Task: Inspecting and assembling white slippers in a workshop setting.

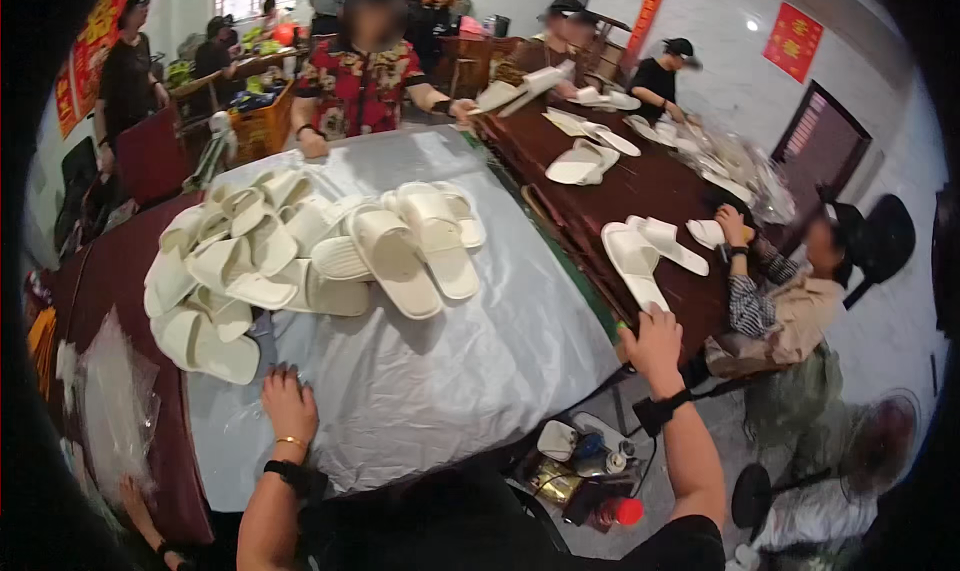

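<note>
A pile of white slippers (245, 241) lies on the grey plastic-covered table (440, 381), most of them to the left. At the pile's right, some slippers (395, 261) rest side by side, their open heels toward me. My left hand (290, 403) lies on the sheet, fingers stretched out and holding nothing, just below the nearest slippers. Off to the right, my right hand (655, 351) grips the heel end of a white slipper (630, 256) on the dark red table. Another white slipper (672, 241) lies right beside that one.
Across the table stands a person in a patterned red top (360, 91). A seated person (800, 301) at right handles a slipper (706, 233). Clear plastic bags (120, 401) lie at left. A fan (880, 441) and a red-capped container (625, 512) are low at right.
</note>
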`<state>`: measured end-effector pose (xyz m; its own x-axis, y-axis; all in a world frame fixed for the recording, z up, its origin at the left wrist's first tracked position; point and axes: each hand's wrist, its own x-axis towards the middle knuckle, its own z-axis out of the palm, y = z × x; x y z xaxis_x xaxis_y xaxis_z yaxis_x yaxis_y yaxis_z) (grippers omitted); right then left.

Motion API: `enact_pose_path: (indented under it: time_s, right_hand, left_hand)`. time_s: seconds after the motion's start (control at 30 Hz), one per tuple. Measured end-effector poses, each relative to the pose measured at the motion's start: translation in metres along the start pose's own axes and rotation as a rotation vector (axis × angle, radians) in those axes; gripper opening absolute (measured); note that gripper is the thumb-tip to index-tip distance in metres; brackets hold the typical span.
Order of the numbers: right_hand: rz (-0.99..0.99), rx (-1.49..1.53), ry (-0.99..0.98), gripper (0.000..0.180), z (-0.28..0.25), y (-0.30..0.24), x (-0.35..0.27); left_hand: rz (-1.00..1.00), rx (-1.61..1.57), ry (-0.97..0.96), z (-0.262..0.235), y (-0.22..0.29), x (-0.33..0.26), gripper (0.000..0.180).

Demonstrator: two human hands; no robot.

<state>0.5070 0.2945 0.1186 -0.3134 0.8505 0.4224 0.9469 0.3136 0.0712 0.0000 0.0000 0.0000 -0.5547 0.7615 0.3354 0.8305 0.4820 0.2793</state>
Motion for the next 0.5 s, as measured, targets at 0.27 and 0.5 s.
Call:
enact_pose_path:
  time_s: [0.27, 0.5]
  right_hand:
    - [0.302, 0.143, 0.079, 0.052, 0.011, 0.051, 0.087]
    - [0.442, 0.479, 0.144, 0.082, 0.071, 0.098, 0.156]
  left_hand:
    - [0.017, 0.01, 0.117, 0.01, 0.012, 0.004, 0.039]
    - [0.017, 0.015, 0.15, 0.01, 0.012, 0.004, 0.039]
